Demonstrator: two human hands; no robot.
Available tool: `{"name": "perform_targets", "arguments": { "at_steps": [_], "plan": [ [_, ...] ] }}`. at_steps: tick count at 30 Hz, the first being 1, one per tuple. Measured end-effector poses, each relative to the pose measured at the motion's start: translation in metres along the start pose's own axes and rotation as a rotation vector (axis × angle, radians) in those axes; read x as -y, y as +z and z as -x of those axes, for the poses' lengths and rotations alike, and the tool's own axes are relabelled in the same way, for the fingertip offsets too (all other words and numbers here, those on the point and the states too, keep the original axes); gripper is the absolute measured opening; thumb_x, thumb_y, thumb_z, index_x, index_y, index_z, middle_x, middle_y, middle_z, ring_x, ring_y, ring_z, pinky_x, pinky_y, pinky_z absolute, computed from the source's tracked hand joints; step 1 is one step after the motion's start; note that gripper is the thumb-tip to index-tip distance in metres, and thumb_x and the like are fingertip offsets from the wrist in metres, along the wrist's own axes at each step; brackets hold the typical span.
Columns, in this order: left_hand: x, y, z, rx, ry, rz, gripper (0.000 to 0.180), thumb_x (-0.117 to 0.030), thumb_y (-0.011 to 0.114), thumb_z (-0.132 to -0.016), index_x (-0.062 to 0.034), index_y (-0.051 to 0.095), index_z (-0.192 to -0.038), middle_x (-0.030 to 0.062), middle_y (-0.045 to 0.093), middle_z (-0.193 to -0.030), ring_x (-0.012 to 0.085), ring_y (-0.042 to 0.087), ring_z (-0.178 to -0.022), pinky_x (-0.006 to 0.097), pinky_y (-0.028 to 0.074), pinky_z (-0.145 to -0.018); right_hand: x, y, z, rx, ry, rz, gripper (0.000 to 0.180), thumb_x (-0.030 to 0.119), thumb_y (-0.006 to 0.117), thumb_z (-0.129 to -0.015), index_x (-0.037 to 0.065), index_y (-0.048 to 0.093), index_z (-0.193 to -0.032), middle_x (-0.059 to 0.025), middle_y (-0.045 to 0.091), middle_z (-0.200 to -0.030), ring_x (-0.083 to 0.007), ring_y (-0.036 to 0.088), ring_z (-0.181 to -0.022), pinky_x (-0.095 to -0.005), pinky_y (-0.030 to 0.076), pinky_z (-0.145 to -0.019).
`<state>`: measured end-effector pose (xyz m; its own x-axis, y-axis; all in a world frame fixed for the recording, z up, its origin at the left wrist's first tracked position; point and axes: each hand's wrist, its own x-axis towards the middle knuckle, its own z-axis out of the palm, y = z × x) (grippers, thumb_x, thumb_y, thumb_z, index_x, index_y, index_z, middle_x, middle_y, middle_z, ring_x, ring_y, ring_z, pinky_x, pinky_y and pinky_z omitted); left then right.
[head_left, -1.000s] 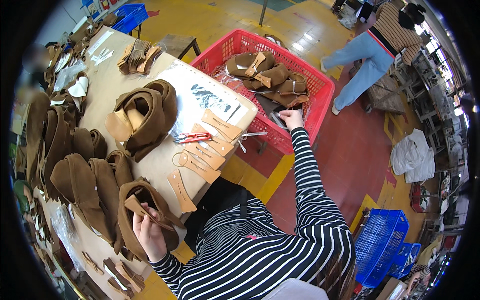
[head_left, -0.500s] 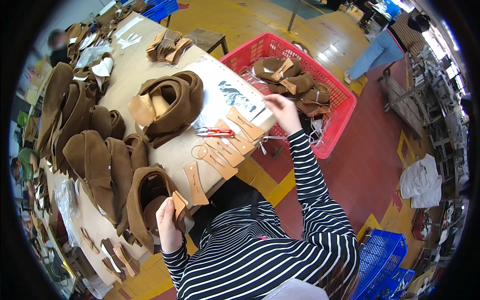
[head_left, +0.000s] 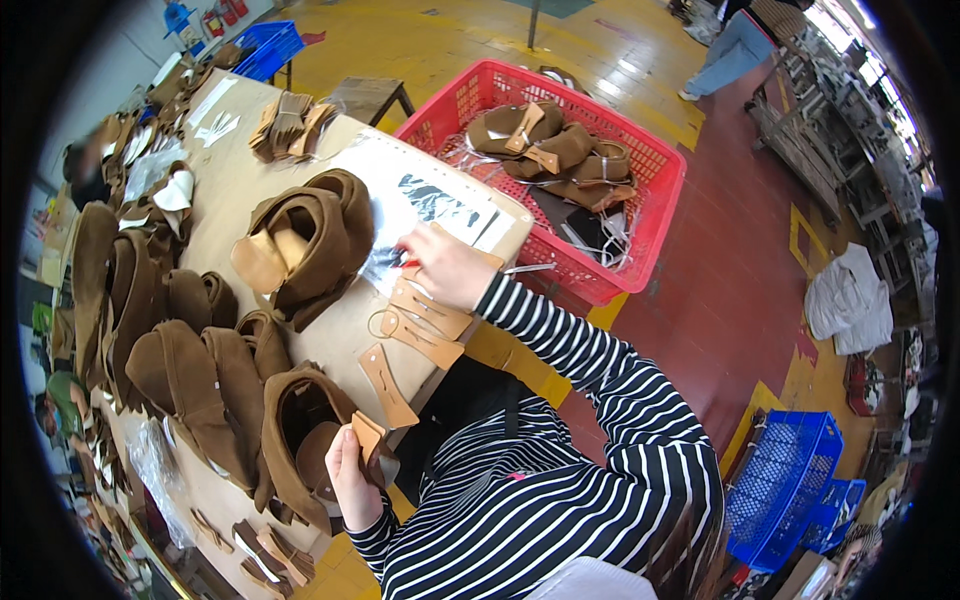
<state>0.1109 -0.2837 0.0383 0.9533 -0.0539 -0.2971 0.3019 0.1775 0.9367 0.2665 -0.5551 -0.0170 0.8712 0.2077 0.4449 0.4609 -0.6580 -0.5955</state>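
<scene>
**Fitting tan leather tabs to brown suede boot uppers**

The left hand [head_left: 350, 480] was closed around a small tan leather piece [head_left: 367, 436], gripping it between thumb and fingers at the mouth of a brown suede boot upper [head_left: 300, 430] that lay at the near edge of the worktable [head_left: 240, 190]. The right hand [head_left: 445, 265] was curled, palm down, on the row of tan leather tabs [head_left: 420, 325] laid out near the table's right edge; whether it had pinched one could not be told, since the fingertips were hidden beneath the hand. One longer tan strap [head_left: 385, 385] lay apart from the row, between it and the upper.

More suede uppers [head_left: 170, 350] stood packed along the left of the table, and a folded pair [head_left: 310, 240] lay in the middle. A red plastic basket [head_left: 640, 220] holding further uppers stood on the floor just beyond the table corner.

To do this step well, in judgement:
- lift only the top tab, so the row stays in order
- keep the left hand's piece pressed to the collar so it does not slip
- steady the upper against its neighbours while the right hand is away
</scene>
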Motion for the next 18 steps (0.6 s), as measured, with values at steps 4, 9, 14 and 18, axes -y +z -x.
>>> {"name": "perform_targets", "arguments": {
  "at_steps": [4,9,14,18],
  "plan": [
    [-0.001,0.002,-0.007,0.055,0.007,0.034,0.038,-0.029,0.040,-0.105,0.0012,0.060,-0.092,-0.0001,0.051,-0.065,0.0057,0.039,-0.054,0.021,0.029,-0.051,-0.059,-0.071,0.037,-0.446,0.305,0.074,0.017,0.009,0.063,-0.080,0.010,0.065,-0.097,-0.0149,0.068,-0.086,-0.0339,0.066,-0.082,-0.0408,0.053,-0.071],
    [0.001,0.001,-0.016,0.200,0.020,0.054,0.034,-0.030,0.040,-0.104,-0.0009,0.056,-0.099,-0.0016,0.045,-0.058,0.0074,0.035,-0.045,0.023,0.027,-0.046,-0.225,-0.135,0.122,-0.207,1.060,0.584,0.029,0.031,0.061,-0.084,0.007,0.069,-0.100,-0.0223,0.068,-0.097,-0.0402,0.064,-0.095,-0.0481,0.052,-0.085],
    [0.012,-0.004,-0.026,0.072,0.008,-0.085,0.025,-0.024,0.043,-0.104,-0.0034,0.057,-0.099,-0.0029,0.046,-0.061,0.0039,0.036,-0.047,0.019,0.028,-0.046,-0.301,-0.117,0.201,0.333,1.554,0.419,0.049,0.035,0.078,-0.072,0.002,0.070,-0.107,-0.0177,0.068,-0.112,-0.0291,0.065,-0.106,-0.0400,0.052,-0.090],
    [0.013,-0.008,-0.024,0.090,-0.005,-0.087,0.025,-0.024,0.044,-0.103,-0.0043,0.057,-0.098,-0.0029,0.047,-0.062,0.0037,0.038,-0.049,0.019,0.028,-0.047,-0.268,-0.112,0.179,-0.353,1.322,-0.129,0.021,0.020,0.069,-0.084,-0.001,0.068,-0.084,-0.0109,0.065,-0.067,-0.0179,0.057,-0.046,-0.0350,0.043,-0.045]
  ]
}}
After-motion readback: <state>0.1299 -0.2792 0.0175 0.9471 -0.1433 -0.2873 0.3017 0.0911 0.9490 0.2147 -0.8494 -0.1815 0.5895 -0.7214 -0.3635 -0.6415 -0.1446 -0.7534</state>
